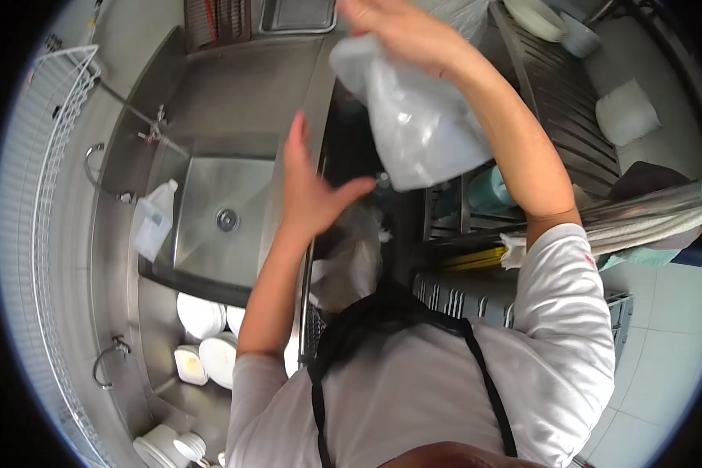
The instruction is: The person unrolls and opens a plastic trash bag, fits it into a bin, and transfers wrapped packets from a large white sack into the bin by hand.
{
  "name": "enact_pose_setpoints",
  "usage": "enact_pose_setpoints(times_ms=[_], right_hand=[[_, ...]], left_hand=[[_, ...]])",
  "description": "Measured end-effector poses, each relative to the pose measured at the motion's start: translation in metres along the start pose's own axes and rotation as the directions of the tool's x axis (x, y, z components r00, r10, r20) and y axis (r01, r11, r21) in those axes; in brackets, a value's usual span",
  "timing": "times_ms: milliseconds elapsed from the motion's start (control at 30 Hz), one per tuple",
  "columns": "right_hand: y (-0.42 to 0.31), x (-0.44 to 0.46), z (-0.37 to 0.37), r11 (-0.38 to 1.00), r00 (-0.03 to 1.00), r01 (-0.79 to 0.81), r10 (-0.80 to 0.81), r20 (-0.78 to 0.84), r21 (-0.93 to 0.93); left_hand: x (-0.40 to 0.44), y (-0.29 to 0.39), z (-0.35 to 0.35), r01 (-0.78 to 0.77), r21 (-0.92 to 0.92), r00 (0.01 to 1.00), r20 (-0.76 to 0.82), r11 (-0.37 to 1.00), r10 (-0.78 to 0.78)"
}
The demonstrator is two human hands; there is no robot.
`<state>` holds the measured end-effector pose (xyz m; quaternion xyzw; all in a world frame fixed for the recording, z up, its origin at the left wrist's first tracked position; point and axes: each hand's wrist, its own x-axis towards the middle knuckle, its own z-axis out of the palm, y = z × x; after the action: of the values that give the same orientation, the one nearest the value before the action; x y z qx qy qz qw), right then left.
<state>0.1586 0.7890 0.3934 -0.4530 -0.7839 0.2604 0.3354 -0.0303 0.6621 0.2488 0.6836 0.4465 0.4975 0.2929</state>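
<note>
My left hand [313, 189] is raised beside the sink's front edge, its fingers and thumb spread, holding nothing. At the top of the view, my right hand [402, 30] is at a translucent whitish plastic bag [425, 125], which hangs below the hand and forearm. The bag looks bulky; its contents cannot be made out. Part of the right hand is cut off by the frame's edge, and its grip is partly hidden. Below my left hand, another crumpled clear plastic bag [355, 261] is near the black apron [382, 312].
At left is a steel sink [226, 183] with a white plastic jug [154, 218] on its edge. White dishes [218, 359] fill the lower basin. A wire rack [51, 210] runs along the wall. On the right are a slatted steel shelf [550, 86] and hanging cloths [639, 226].
</note>
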Motion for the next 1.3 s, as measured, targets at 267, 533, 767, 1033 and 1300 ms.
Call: enact_pose_setpoints(times_ms=[267, 533, 767, 1033, 1300], right_hand=[[-0.021, -0.067, -0.002, 0.993, 0.934, 0.079, -0.103, -0.341, -0.084], [0.157, -0.36, 0.185, 0.438, 0.583, -0.66, 0.811, 0.048, 0.611], [0.111, -0.436, 0.285, 0.9, 0.832, -0.433, 0.423, -0.36, 0.057], [0.094, -0.446, 0.285, 0.881, 0.957, -0.289, 0.264, 0.119, 0.375], [0.084, -0.481, 0.29, -0.207, 0.865, -0.1, 0.466, 0.188, 0.973]], left_hand=[[-0.029, -0.023, 0.012, 0.282, -0.812, 0.911, 0.059, 0.51, -0.409], [-0.127, -0.057, -0.059, 0.38, -0.879, 0.847, 0.207, 0.286, -0.49], [-0.149, -0.003, -0.063, 0.317, -0.925, 0.912, 0.237, 0.209, -0.334], [-0.209, 0.016, -0.041, 0.353, -0.912, 0.895, 0.263, 0.209, -0.362], [-0.399, 0.013, -0.049, 0.458, -0.314, 0.888, 0.122, 0.832, -0.443]])
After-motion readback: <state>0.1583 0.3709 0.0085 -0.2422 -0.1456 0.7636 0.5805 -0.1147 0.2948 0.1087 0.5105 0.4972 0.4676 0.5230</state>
